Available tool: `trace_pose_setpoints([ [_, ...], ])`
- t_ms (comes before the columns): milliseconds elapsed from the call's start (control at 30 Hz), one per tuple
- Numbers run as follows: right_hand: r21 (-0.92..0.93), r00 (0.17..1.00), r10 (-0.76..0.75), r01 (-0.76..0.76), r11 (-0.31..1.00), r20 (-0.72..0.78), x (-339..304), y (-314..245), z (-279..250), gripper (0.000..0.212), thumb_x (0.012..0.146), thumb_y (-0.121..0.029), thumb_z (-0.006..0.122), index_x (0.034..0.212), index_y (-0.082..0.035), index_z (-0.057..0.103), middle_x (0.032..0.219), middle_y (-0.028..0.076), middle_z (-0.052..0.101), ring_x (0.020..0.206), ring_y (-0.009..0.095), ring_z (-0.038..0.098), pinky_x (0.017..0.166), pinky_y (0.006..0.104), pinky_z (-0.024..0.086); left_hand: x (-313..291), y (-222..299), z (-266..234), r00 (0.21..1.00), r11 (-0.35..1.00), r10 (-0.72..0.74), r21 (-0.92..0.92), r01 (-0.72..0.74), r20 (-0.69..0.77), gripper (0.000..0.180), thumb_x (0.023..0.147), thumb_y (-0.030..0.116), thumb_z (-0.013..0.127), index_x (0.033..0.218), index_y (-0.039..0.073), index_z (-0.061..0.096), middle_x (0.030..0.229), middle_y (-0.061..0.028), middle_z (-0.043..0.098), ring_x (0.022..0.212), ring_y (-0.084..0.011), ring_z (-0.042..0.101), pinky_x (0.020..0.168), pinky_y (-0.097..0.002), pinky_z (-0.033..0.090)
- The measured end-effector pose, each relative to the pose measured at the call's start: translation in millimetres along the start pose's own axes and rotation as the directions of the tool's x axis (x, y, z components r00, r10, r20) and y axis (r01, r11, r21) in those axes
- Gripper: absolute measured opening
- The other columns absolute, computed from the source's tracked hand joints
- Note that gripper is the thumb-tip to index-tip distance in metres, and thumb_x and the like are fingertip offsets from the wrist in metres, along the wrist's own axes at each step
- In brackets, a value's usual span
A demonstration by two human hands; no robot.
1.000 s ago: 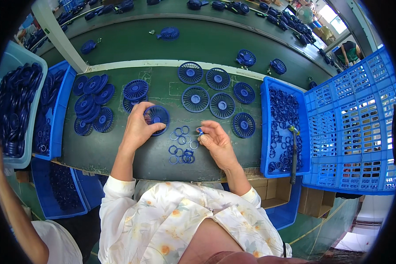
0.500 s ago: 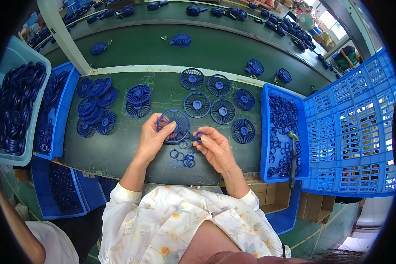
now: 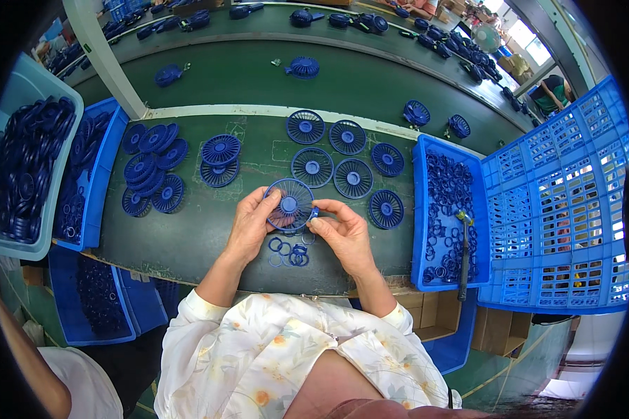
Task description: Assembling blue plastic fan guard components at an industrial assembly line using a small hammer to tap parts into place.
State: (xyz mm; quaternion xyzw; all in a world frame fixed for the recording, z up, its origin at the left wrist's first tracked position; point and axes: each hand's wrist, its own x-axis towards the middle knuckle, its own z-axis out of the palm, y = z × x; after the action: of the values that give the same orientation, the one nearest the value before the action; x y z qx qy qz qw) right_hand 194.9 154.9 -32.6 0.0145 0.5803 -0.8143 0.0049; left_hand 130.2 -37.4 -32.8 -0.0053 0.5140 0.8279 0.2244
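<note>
Near the centre of the frame, the left hand (image 3: 249, 221) grips a round blue fan grille (image 3: 288, 204), thumb across its face by the hub and fingers behind, so that the spoked disc stands tilted towards the camera. Just right of it, the right hand (image 3: 347, 236) pinches a small blue ring (image 3: 314, 214) between thumb and fingertips, close to the grille's right rim; whether the two touch, I cannot tell. Below them in the frame lie loose rings (image 3: 299, 256) on the dark green worktop (image 3: 182, 241). The grille looks to be moulded plastic: probably light and fairly stiff at the rim and hub, with thin spokes that could flex or snap if pressed hard. Its smooth surface may be a little slippery, so the outer rim and the solid hub seem the best places to hold, rather than the spokes alone. The ring appears light, thin and slightly springy; a gentle fingertip pinch on its band should suit, as hard squeezing might bend it oval.
</note>
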Motion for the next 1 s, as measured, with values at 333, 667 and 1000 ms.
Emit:
trace_pose_setpoints([
  [333,-0.496,0.971,-0.239,0.219,0.840,0.024,4,-23,21,0.032,0.091,-0.002,0.073,0.123,0.002,0.066,0.112,0.010,0.068,0.095,0.015,0.071,0.079,0.0276,0.060,0,-4,1,0.999,0.998,-0.029,-0.058,0.031,0.027,0.021,0.104,0.018,0.055,0.113,0.001,0.061,0.104,-0.0094,0.070,0.092,-0.0164,0.072,0.082,-0.0328,0.063],
  [667,-0.775,0.879,-0.457,0.382,0.504,0.136,16,-16,27,0.026,0.084,-0.005,0.077,0.109,0.000,0.072,0.108,0.016,0.069,0.096,0.031,0.070,0.083,0.0398,0.057,-1,-12,4,1.000,1.000,0.007,-0.002,-0.007,0.029,0.021,0.098,0.008,0.057,0.117,-0.001,0.061,0.105,-0.0085,0.069,0.091,-0.0135,0.071,0.081,-0.0298,0.063],
  [1000,-0.840,0.901,-0.418,0.316,0.442,0.119,16,-11,22,0.024,0.082,-0.007,0.079,0.105,-0.002,0.075,0.098,0.011,0.068,0.092,0.030,0.068,0.080,0.0402,0.056,-3,-20,8,0.998,0.999,0.029,0.036,-0.030,0.052,0.025,0.101,0.009,0.060,0.123,-0.001,0.061,0.105,-0.0065,0.071,0.090,-0.0100,0.070,0.078,-0.0249,0.061],
])
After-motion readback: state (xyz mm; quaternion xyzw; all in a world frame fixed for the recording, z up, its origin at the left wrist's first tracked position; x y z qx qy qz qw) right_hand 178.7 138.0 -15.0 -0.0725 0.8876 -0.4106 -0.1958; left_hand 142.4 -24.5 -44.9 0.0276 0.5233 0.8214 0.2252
